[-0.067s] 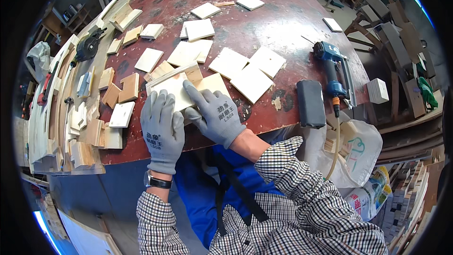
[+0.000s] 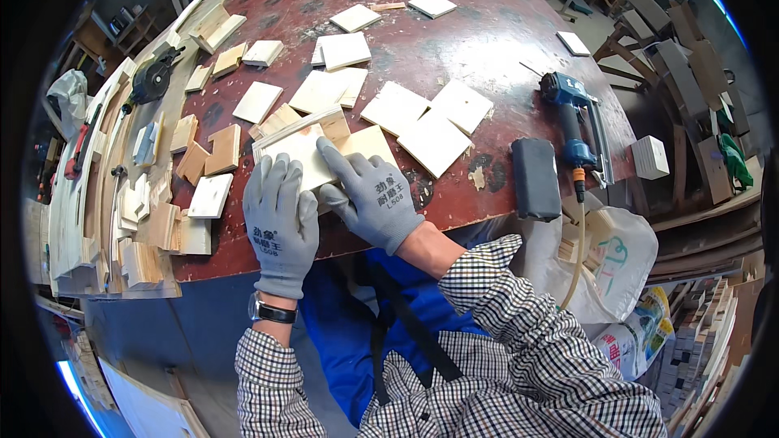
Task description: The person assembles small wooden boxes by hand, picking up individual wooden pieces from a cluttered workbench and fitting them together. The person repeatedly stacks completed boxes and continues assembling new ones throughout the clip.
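Both hands wear grey gloves and are together at the near edge of the red-brown table. Between them is a small pale wooden board [image 2: 299,154], with a raised wooden strip [image 2: 312,124] along its far side. My left hand [image 2: 281,223] grips the board's left side, fingers pointing away from me and thumb near its close edge. From the right, my right hand [image 2: 376,201] holds the same board, index finger along its top and thumb at the near edge. The undersides of both hands are hidden. Another square wooden board [image 2: 367,148] lies just beyond the right fingers.
Several square boards [image 2: 434,143] lie across the table [image 2: 479,57]. At the right are a blue nail gun [image 2: 573,118] with a hose and a dark block [image 2: 535,179]. Wooden offcuts [image 2: 154,227], a black tape measure [image 2: 152,79] and red-handled tool [image 2: 77,152] lie left.
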`<state>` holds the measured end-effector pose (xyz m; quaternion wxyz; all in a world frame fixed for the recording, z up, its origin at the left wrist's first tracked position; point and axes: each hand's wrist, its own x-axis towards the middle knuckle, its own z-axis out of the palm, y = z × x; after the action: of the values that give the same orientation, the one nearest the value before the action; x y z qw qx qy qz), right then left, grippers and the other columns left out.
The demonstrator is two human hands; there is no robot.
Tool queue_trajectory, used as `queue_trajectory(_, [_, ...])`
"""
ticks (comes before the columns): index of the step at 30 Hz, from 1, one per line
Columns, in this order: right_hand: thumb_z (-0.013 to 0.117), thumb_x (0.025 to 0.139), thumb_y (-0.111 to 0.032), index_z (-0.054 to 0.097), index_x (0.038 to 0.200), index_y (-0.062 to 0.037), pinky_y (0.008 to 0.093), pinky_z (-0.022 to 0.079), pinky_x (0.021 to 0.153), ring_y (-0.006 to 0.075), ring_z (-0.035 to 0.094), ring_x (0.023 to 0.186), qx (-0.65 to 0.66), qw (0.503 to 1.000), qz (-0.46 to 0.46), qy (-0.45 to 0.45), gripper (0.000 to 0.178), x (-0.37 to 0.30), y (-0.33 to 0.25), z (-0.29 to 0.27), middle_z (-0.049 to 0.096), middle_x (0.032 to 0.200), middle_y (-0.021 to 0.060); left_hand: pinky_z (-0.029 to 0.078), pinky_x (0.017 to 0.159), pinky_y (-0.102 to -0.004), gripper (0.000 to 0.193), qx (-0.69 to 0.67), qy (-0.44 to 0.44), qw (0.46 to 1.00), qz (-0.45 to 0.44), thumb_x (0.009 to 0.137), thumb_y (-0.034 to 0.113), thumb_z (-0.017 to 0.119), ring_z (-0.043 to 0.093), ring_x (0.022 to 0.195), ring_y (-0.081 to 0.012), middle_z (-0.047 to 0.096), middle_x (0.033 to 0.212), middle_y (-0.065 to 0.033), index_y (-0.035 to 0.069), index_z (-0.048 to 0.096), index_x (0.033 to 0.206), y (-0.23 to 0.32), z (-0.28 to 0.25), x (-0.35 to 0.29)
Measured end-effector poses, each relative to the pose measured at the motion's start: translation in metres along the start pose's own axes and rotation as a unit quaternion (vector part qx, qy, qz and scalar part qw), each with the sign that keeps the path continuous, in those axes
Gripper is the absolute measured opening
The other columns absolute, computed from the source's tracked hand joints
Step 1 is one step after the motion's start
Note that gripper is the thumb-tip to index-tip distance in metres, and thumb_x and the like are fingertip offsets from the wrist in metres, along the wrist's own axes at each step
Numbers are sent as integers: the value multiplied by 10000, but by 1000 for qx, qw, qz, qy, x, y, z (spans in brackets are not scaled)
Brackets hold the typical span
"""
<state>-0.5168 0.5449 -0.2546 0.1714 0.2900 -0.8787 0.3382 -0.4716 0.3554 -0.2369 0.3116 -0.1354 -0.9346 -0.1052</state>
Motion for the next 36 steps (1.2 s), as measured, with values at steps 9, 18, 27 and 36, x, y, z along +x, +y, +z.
queue_trajectory(9, [606, 1047, -385, 471, 1597, -88, 479, 518, 792, 354, 642, 856, 6, 999, -14, 40, 640, 0, 4, 10, 676, 1047, 161, 418, 1167, -541, 375, -32, 32, 999, -7, 1003, 204, 637, 519, 1415, -418, 628, 1445, -165, 38, 676, 1337, 3, 0, 2])
queue_trajectory(18, [617, 1054, -374, 428, 1623, -69, 500, 535, 820, 393, 653, 896, -21, 1000, -10, 13, 672, 0, 2, 13, 683, 1105, 193, 420, 1174, -546, 375, -50, 58, 997, -24, 955, 186, 677, 532, 1389, -389, 625, 1423, -129, 76, 680, 1314, 0, -1, 0])
queue_trajectory(27, [571, 1073, -396, 400, 1641, -58, 502, 533, 811, 389, 658, 911, -24, 999, -18, 16, 683, 1, 1, 13, 666, 1093, 206, 400, 1186, -558, 404, -60, 62, 996, -33, 961, 221, 674, 517, 1399, -392, 617, 1414, -142, 85, 660, 1341, 1, 0, -2])
queue_trajectory(36, [577, 1053, -345, 416, 1633, -50, 506, 516, 836, 401, 637, 911, -11, 1000, 1, 8, 670, 1, -3, 10, 658, 1085, 212, 403, 1181, -549, 355, -59, 74, 995, -36, 972, 244, 658, 528, 1379, -375, 624, 1370, -133, 79, 665, 1287, 3, 0, 0])
